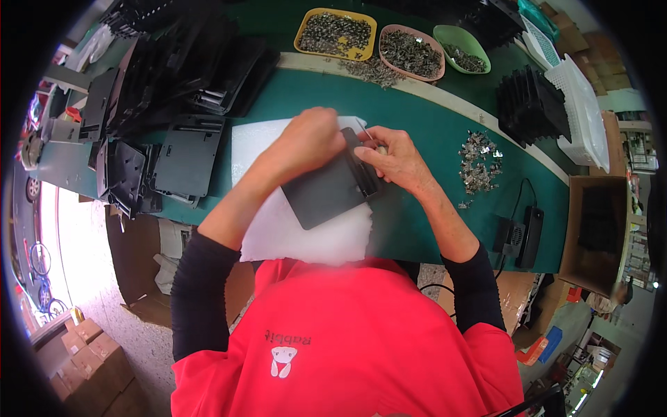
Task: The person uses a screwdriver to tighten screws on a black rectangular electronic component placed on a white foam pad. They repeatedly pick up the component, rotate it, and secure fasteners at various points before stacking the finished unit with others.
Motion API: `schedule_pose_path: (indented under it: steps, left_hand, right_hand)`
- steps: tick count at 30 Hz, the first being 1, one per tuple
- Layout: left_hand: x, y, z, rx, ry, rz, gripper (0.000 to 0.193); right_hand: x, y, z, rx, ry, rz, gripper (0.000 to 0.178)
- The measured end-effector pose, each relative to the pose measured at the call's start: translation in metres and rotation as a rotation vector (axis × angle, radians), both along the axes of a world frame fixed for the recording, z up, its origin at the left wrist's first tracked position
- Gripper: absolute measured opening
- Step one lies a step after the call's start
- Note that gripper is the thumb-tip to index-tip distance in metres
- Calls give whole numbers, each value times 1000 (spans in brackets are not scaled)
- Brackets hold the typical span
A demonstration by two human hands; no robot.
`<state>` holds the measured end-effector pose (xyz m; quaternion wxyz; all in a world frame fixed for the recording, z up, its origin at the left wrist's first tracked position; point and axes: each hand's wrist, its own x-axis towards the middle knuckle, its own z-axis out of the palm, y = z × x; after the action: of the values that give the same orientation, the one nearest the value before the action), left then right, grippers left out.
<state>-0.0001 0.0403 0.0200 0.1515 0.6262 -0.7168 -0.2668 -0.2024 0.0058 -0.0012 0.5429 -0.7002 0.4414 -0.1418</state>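
A flat black panel (323, 194) lies tilted on a white foam sheet (306, 240), with a slotted strip along its right edge. My left hand (313, 142) is closed in a fist over the panel's far edge; it is slightly blurred, and whatever it holds is hidden. At the panel's upper right, my right hand (397, 156) is closed, thumb against the slotted strip. A thin metal rod (364, 128) sticks out from its fingers toward the left hand.
Stacked black panels (174, 76) fill the left. Yellow (299, 45), pink (438, 69) and green (485, 55) trays of small metal parts stand at the back. Loose metal clips (479, 163) lie right, near a black power adapter (508, 236). More black parts (531, 108) stand beside a white basket (587, 118).
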Motion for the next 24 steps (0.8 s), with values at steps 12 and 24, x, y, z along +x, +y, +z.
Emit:
schedule_pose_path:
  steps: [12, 24]
  left_hand:
    - [31, -43, 3, 26, 775, 397, 18]
    - [40, -93, -1, 2, 930, 470, 21]
  right_hand:
    - [-4, 2, -13, 2, -130, -50, 36]
    - [-5, 3, -16, -39, -70, -87, 36]
